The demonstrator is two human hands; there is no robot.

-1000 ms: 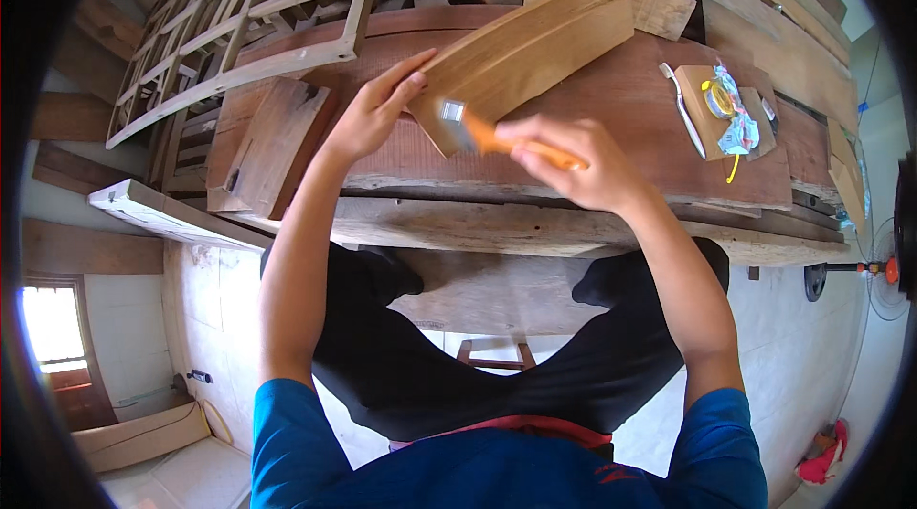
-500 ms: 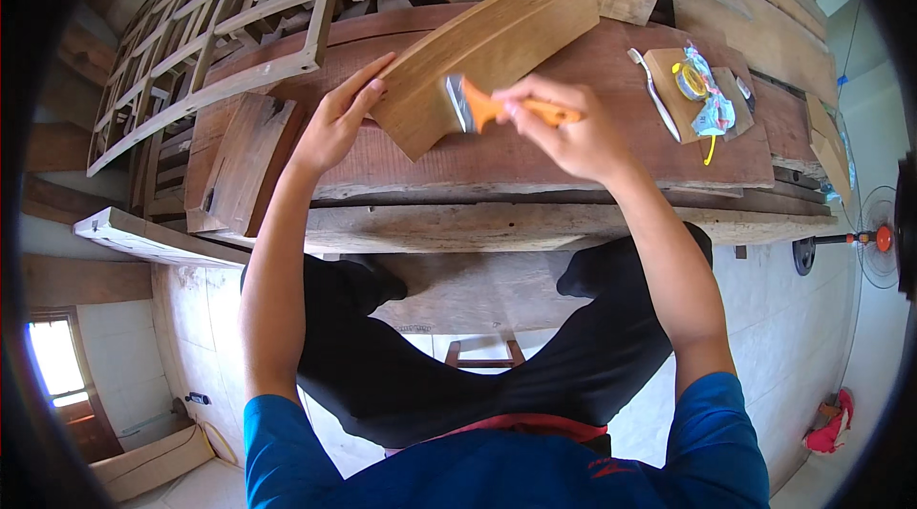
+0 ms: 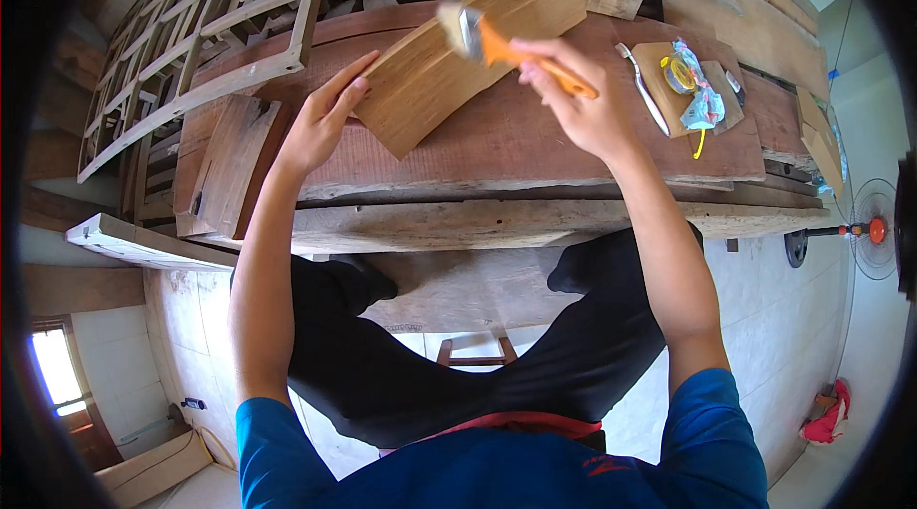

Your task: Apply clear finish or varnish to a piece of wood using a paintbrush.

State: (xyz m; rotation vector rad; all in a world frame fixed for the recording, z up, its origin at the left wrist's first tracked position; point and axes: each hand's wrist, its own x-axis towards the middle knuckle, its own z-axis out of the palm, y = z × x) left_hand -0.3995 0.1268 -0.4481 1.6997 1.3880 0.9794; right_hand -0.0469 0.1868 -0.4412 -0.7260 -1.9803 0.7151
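A curved light-brown wooden board (image 3: pixel 420 98) lies angled on a reddish plank worktop (image 3: pixel 630 151). My left hand (image 3: pixel 325 117) is closed on its near-left end. My right hand (image 3: pixel 583 103) grips a paintbrush (image 3: pixel 497 46) by its orange handle, with the blurred bristles over the upper middle of the board; whether they touch it I cannot tell. To the right, a white toothbrush (image 3: pixel 642 89), a yellow roll (image 3: pixel 679 74) and a crumpled pale-blue wrapper (image 3: pixel 709 103) rest on or beside small wood pieces.
A wooden lattice frame (image 3: pixel 191 60) and a short board (image 3: pixel 229 160) are at left, more planks (image 3: pixel 726 31) behind. A fan (image 3: pixel 874 227) stands at right, a red item (image 3: pixel 831 413) lies on the floor. My legs are below the worktop's front edge.
The brush in my right hand has moved up and slightly left along the board. My left hand and the board appear further left in the picture, along with the surroundings, as the view shifted.
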